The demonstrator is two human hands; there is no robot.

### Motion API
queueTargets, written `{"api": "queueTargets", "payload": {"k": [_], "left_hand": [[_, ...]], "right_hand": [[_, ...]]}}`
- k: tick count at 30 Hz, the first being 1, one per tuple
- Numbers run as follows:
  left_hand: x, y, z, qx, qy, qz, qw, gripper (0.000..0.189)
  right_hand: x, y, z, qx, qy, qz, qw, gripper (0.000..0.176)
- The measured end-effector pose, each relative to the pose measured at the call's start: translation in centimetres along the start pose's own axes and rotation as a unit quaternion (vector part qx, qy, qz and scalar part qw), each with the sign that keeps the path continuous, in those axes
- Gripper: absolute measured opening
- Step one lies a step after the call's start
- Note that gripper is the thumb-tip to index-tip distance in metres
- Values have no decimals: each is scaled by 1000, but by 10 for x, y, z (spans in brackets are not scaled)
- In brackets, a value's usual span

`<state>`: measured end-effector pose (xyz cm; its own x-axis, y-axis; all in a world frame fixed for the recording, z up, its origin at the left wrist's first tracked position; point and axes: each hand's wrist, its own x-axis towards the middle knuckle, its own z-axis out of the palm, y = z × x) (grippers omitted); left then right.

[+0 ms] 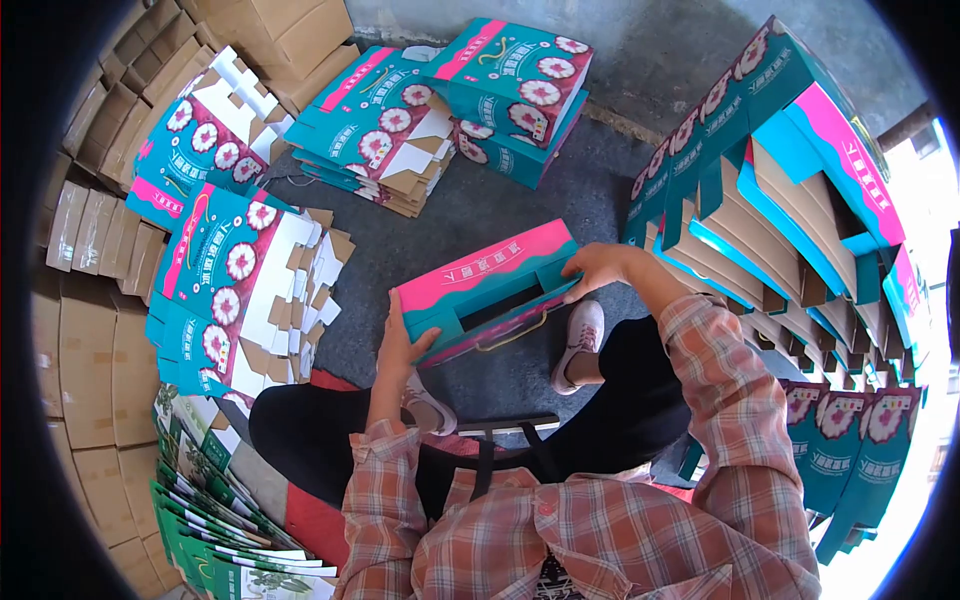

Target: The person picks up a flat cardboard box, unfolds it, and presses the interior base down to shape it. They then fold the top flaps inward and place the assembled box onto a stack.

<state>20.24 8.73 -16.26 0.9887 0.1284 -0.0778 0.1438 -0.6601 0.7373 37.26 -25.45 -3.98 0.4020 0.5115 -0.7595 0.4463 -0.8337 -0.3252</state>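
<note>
Between my hands is a folded-up pink and teal carton [475,262], its long slot-like opening facing up and a thin cord handle [515,335] along the near side. My left hand [402,340] grips its left end, thumb on the teal top. The right end is held by my right hand [600,268], fingers over the corner. Below the carton are my shoes on the dark floor.
Flat printed cartons [230,290] lie stacked at left, with more piles [375,130] at the back. Assembled cartons [770,200] stand in a tall stack at right. Brown boxes [90,350] line the left wall; green printed sheets [230,530] lie at lower left.
</note>
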Motion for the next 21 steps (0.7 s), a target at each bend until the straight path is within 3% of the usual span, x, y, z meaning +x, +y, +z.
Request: {"api": "queueTargets", "payload": {"k": [2, 4, 6, 10, 13, 17, 21], "left_hand": [[-4, 8, -5, -18, 0, -7, 1000, 97], [-6, 15, -8, 4, 17, 21, 1000, 74], [-5, 16, -12, -53, 7, 28, 998, 65], [-9, 14, -14, -167, 15, 2, 986, 39], [-2, 5, -10, -174, 20, 2, 985, 25], [-2, 4, -6, -151, 20, -28, 988, 22], [-1, 4, 0, -92, 80, 24, 992, 20]], "right_hand": [[2, 3, 3, -6, 7, -12, 1000, 69], [3, 6, 7, -13, 19, -24, 999, 69], [0, 10, 19, -1, 154, -56, 987, 70], [3, 12, 21, -17, 163, -43, 986, 71], [3, 15, 19, -30, 134, -30, 990, 69], [8, 13, 16, -47, 110, -45, 992, 66], [8, 15, 15, -46, 102, -45, 993, 64]]}}
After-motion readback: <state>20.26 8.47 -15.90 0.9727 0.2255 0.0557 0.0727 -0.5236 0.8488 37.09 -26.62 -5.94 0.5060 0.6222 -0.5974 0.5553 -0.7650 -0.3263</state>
